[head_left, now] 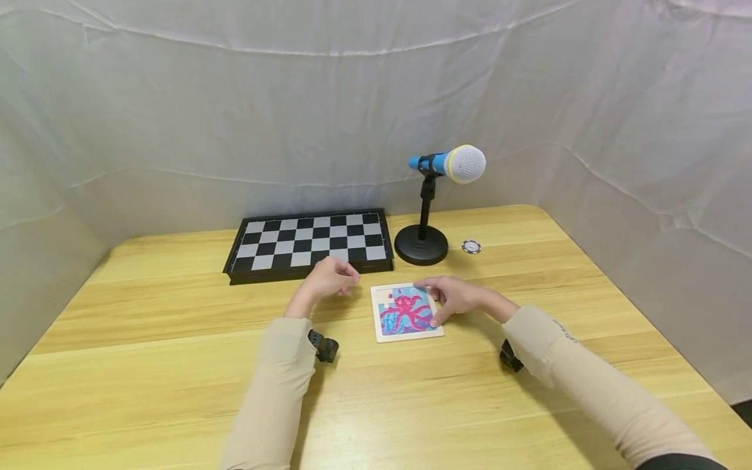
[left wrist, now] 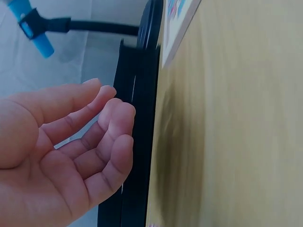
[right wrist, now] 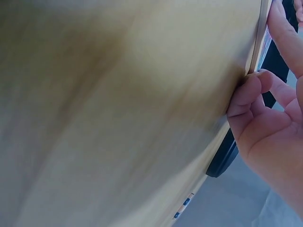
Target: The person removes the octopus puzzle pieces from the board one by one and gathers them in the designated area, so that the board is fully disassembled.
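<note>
A picture puzzle (head_left: 405,312) lies flat on the table, a pink octopus on blue inside a white square frame, with a pale bare patch at its upper left. My right hand (head_left: 455,297) holds its right side. The thumb lies on the lower right of the puzzle, the index finger reaches its top edge, and the other fingers curl against the side, as the right wrist view (right wrist: 272,111) shows. Left of the puzzle, my left hand (head_left: 331,277) hovers just in front of the chessboard (head_left: 311,241), its fingers (left wrist: 106,161) loosely curled with nothing between them.
Behind the puzzle a blue microphone (head_left: 449,163) with a white head sits on a black stand with a round base (head_left: 421,245). A poker chip (head_left: 471,247) lies right of that base. Pale cloth (head_left: 264,130) hangs behind the wooden table (head_left: 147,365).
</note>
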Demonstrator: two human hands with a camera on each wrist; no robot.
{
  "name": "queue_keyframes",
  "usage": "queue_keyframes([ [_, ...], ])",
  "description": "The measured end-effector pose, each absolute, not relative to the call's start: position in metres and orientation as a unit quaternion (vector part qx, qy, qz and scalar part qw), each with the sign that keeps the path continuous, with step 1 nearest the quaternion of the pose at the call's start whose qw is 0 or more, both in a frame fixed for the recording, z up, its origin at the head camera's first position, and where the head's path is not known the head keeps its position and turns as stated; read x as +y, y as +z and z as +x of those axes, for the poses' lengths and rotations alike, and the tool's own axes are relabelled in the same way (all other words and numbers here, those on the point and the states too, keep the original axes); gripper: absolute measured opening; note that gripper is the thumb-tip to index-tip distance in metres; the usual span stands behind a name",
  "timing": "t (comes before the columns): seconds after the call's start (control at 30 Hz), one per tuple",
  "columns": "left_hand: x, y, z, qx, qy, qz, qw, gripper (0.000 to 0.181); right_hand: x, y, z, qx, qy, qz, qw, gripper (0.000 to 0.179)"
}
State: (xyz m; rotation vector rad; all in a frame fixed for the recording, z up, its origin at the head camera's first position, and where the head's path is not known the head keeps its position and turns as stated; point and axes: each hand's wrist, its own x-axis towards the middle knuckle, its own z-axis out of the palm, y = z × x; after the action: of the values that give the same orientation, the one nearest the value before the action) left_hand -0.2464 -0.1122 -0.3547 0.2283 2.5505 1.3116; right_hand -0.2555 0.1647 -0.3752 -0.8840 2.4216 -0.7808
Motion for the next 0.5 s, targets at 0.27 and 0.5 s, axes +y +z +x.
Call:
queue_keyframes([
  [0.27, -0.087, -0.359, -0.248, 0.88, 0.439, 0.104, 0.146, 0.012, 0.166, -0.374, -0.254, 0.876, -0.281, -0.322, 0.224, 0.078],
  [0.5, -0.076, -0.362, -0.248, 0.88, 0.435, 0.102, 0.164, 0.012, 0.165, -0.374, -0.255, 0.878, -0.279, -0.313, 0.229, 0.078],
])
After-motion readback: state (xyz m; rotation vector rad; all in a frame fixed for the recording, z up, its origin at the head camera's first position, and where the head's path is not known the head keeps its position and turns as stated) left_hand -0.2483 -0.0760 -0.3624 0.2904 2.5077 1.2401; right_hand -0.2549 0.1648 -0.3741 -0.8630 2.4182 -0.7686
